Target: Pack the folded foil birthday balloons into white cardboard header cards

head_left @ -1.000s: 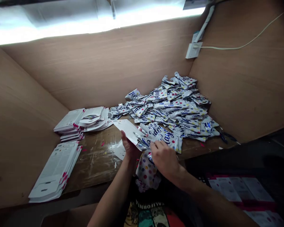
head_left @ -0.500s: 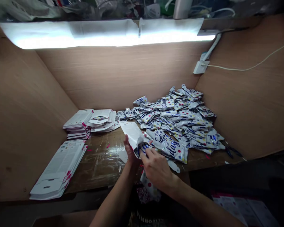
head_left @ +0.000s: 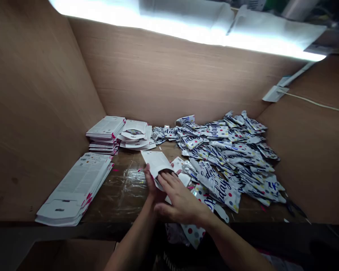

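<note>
My left hand (head_left: 152, 182) is wrapped round a white paper sleeve (head_left: 156, 162), held tilted over the front of the table. My right hand (head_left: 177, 194) lies against the sleeve's near, open end, its fingertips at the dark opening and no packet visible in it. Beside them on the right is a large pile of printed foil packets (head_left: 228, 150) with blue lettering and coloured dots. Another white sleeve lies partly behind my right hand. What is inside the held sleeve is hidden.
Flat white sleeves (head_left: 70, 188) are stacked at the left, with more stacks (head_left: 106, 130) behind them. Dark-handled pliers (head_left: 295, 209) lie at the right edge. Wooden panels (head_left: 172, 75) surround the table (head_left: 124, 192) on three sides.
The view has swung left and down. The packet at the sleeve's mouth no longer shows, and my right hand has gone from pinching it to lying with extended fingers at the opening.
</note>
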Demonstrator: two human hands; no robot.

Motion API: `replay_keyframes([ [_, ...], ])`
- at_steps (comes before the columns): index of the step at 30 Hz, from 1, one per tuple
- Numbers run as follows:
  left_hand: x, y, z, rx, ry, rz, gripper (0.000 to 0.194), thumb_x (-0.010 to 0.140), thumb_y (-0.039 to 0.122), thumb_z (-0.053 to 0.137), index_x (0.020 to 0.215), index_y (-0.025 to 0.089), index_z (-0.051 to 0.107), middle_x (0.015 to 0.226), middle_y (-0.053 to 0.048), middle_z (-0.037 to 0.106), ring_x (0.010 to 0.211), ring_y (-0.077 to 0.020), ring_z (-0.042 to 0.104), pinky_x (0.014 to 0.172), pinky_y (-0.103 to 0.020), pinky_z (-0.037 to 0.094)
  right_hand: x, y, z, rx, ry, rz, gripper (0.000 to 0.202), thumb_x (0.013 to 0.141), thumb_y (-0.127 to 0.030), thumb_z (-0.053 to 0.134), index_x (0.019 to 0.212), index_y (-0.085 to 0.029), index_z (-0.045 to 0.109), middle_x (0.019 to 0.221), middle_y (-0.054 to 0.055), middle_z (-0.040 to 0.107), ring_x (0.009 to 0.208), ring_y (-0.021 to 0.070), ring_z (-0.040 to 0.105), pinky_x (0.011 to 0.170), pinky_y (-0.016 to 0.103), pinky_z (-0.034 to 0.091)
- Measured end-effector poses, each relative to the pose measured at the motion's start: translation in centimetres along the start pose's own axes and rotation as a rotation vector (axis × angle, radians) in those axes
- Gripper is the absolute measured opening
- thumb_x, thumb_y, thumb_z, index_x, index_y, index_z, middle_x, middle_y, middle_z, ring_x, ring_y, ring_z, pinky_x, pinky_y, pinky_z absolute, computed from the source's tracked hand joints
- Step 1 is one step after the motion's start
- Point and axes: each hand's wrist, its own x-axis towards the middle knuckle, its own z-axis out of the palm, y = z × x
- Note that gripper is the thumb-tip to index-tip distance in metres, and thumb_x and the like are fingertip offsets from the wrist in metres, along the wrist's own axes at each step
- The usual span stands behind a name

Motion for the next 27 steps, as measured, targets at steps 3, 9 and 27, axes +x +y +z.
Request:
replay_keyframes([
  [3,0.1,1.9,-1.2,-0.142,0.009,0.002,0.080,0.084,0.085,0.050,0.134,0.025,0.069,0.127,-0.011,0.076,0.129,-0.0413,0.065,0.110,-0.067,0.049,1.2,-0.8,0.6,-0.143,0.010,-0.098,0.091,0.095,-0.068,0.064,0.163,-0.011,0.041,0.166,0.024,0.041,0.155,0.0400,0.034,0.126,0.055,0.028],
  [9,2.0,4.0,-3.9,0.199,0.019,0.226,0.076,0.094,0.081,0.041,0.134,0.021,0.067,0.137,-0.015,0.069,0.136,-0.0378,0.058,0.114,-0.055,0.044,9.9,-0.3,-1.0,-0.298,0.175,0.060,0.038,0.110,-0.028,0.040,0.120,-0.011,0.072,0.117,0.019,0.070,0.111,0.0286,0.063,0.099,0.038,0.049],
  [27,0.0,-0.5,-7.7,1.961,0.254,0.209,0.061,0.088,0.034,0.054,0.147,0.024,0.065,0.149,-0.022,0.059,0.143,-0.0455,0.045,0.115,-0.062,0.031,31.2,-2.3,1.1,-0.308,-0.101,-0.017,0.039,0.103,-0.039,0.069,0.136,-0.018,0.063,0.136,0.011,0.065,0.115,0.0261,0.068,0.097,0.048,0.060],
])
